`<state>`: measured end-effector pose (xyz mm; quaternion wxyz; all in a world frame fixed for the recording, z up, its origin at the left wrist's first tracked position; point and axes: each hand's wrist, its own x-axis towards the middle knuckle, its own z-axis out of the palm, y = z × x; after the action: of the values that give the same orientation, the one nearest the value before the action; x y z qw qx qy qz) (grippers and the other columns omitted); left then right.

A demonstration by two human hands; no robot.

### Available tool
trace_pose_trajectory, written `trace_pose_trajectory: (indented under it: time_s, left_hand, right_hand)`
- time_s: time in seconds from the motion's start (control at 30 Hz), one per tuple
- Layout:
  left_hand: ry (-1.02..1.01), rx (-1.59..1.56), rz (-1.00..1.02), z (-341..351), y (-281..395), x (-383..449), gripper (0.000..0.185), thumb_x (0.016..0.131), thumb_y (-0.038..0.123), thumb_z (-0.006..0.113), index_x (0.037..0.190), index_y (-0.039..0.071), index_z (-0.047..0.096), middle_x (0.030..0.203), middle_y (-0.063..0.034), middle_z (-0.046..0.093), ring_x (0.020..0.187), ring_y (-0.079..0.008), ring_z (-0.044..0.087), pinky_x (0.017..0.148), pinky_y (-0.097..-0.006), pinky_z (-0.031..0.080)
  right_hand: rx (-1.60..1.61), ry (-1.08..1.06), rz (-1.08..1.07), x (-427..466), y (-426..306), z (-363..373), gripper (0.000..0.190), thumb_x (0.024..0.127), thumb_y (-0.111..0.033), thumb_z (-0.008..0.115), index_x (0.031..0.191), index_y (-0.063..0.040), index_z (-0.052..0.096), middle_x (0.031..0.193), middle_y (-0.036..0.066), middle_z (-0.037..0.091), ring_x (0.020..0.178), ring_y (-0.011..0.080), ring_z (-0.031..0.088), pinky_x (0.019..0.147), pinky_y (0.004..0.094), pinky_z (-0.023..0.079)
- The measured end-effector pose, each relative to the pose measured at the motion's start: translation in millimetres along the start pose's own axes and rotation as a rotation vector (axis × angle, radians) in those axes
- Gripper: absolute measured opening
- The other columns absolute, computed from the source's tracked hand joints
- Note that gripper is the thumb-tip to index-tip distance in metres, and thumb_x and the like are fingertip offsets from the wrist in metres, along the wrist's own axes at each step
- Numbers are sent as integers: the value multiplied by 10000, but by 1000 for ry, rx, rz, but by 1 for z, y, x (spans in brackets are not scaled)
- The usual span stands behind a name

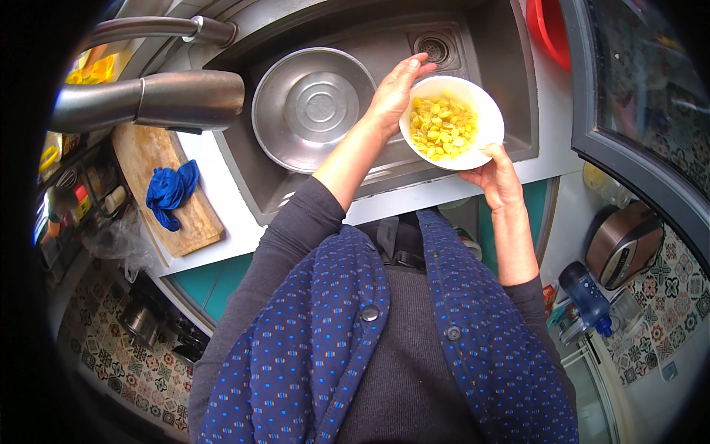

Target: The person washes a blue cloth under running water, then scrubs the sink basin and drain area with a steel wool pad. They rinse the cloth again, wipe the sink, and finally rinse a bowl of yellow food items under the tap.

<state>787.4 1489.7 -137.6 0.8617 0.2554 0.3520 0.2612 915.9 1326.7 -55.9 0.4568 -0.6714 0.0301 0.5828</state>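
A white bowl (488, 119) with many small yellow slices or pieces (442, 126) in it is over the right part of a stainless steel sink (244, 161). My right hand (496, 172) grips its lower right rim, thumb on top. My left hand (396, 91) lies against the bowl's upper left side, fingers extended near the sink drain (434, 50); its underside is hidden, so whether it grips is unclear. Left of the bowl, a wide round metal basin (321, 108) stands in the sink, with nothing seen in it.
A metal faucet (188, 100) reaches in over the left side. A blue cloth (172, 191) lies on a wooden cutting board (191, 222) left of the sink. At the right are a red container (549, 30), an open window frame (582, 105), a toaster (624, 244) and a blue bottle (585, 294).
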Motion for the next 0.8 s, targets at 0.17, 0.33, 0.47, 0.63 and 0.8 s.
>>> trace_pose_trajectory:
  time_s: [0.17, 0.33, 0.47, 0.63, 0.8]
  left_hand:
    - [-11, 87, 98, 1, -1, 1, 450, 966, 330, 445, 1301, 30, 435, 1281, -144, 518, 1158, -192, 510, 956, -315, 446]
    - [-68, 290, 66, 5, 1, -2, 403, 961, 368, 448, 1142, 41, 601, 1105, -98, 625, 1018, -169, 581, 902, -295, 457]
    - [-57, 392, 13, 5, 2, -3, 424, 958, 402, 442, 1055, 55, 665, 999, -71, 664, 919, -159, 615, 854, -283, 469]
    - [-85, 357, 18, 4, -1, 0, 449, 969, 396, 412, 1118, 24, 617, 1069, -100, 639, 979, -167, 603, 879, -287, 473]
    - [-48, 104, -11, 4, -5, -4, 455, 978, 365, 392, 1252, 16, 492, 1176, -146, 586, 1067, -192, 572, 930, -297, 462]
  right_hand:
    - [-34, 7, -16, -3, -2, 2, 696, 726, -369, 633, 1323, -121, 378, 1168, 97, 556, 968, 209, 615, 737, 372, 541]
    - [-62, 17, 1, -5, -4, 1, 703, 725, -389, 634, 1324, -128, 377, 1165, 93, 558, 959, 199, 618, 730, 356, 542]
    - [-86, 5, 6, -6, -5, 0, 698, 739, -407, 623, 1324, -126, 367, 1154, 95, 562, 932, 190, 624, 722, 347, 541]
    - [-135, 12, 19, -5, -10, 0, 673, 764, -415, 600, 1314, -114, 355, 1127, 100, 564, 871, 188, 625, 712, 342, 536]
    - [-177, 12, -1, -4, -13, 0, 657, 781, -425, 580, 1298, -93, 348, 1104, 122, 555, 807, 196, 624, 706, 342, 528]
